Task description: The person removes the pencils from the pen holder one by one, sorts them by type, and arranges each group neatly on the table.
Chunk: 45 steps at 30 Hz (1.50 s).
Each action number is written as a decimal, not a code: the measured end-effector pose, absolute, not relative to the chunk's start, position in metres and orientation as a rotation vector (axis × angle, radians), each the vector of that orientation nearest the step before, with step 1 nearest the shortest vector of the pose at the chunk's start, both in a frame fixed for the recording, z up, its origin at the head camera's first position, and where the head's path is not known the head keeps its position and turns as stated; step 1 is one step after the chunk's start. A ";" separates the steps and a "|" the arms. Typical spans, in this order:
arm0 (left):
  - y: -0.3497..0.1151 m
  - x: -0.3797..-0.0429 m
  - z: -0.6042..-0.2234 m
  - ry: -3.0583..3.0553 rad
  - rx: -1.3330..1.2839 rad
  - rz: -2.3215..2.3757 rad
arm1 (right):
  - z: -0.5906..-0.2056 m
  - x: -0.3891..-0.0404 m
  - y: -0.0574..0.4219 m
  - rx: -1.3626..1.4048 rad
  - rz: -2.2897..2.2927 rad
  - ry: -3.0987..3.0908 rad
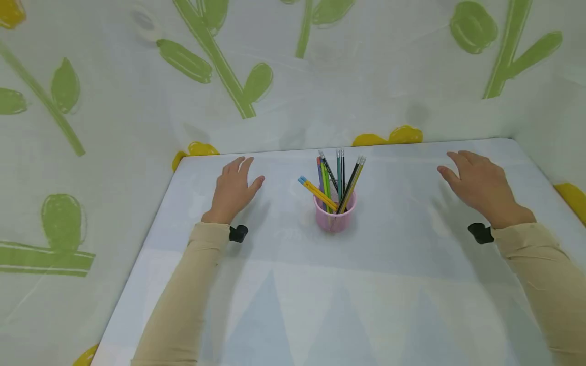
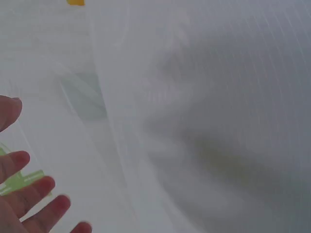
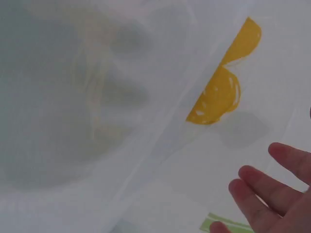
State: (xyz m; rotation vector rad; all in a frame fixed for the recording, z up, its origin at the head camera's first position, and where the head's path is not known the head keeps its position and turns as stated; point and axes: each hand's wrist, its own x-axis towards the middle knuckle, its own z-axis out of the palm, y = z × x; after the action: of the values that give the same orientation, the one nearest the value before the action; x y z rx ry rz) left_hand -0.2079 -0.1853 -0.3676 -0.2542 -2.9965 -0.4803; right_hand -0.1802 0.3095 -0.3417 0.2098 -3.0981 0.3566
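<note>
1. Head view, 12 o'clock being away from the person: the likeliest mishap, in my judgement, is the cup [image 1: 332, 223] tipping. It looks top-heavy, as the pencils [image 1: 349, 185] rise well above its rim, so a knock to their upper ends could topple it and spill them across the table [image 1: 393, 244].
2. Head: the yellow pencils [image 1: 319, 193] lean out towards 10 o'clock, so a low sweep from the left hand [image 1: 232, 190] might catch them first. The dark ones leaning towards 1 o'clock seem exposed to the right hand [image 1: 479, 187].
3. Head: the cup stands upright between the hands, well apart from both: at 4 o'clock from the left fingertips, at 8 o'clock from the right. Neither hand holds anything; each thumb stands away from its fingers.
4. Left wrist view: fingers [image 2: 44, 184] spread apart at 7 to 8 o'clock, thumb [image 2: 8, 112] at 9. The cup is out of view.
5. Right wrist view: fingers [image 3: 249, 174] at 4 to 5 o'clock, two close together, the others apart; no cup here either. A yellow patch [image 3: 217, 99] lies at 2 o'clock.
</note>
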 end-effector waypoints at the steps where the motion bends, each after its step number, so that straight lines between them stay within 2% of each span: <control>1: -0.181 -0.206 -0.370 -2.971 -0.284 -0.550 | -0.343 -0.179 0.306 0.196 0.419 -3.075; 11: -0.136 -0.186 -0.393 -2.827 -0.369 -1.358 | -0.363 -0.164 0.260 0.070 1.037 -2.776; 20: -0.101 -0.168 -0.405 -2.661 -0.508 -2.164 | -0.435 -0.181 0.226 0.100 1.308 -2.589; 29: -0.084 -0.143 -0.394 -2.559 -0.500 -2.236 | -0.396 -0.145 0.165 0.237 1.799 -2.417; 37: -0.072 -0.138 -0.414 -2.496 -0.499 -2.237 | -0.397 -0.137 0.139 0.224 1.993 -2.431; 45: -0.064 -0.134 -0.409 -2.651 -0.448 -2.071 | -0.398 -0.134 0.133 0.179 1.995 -2.311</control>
State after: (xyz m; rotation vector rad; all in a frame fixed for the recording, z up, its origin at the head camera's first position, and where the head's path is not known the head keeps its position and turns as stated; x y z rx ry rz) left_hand -0.1342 -0.0642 -0.4091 -0.4485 -2.6513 -2.0705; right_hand -0.1338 0.1327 -0.3983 0.1794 -2.3112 1.9949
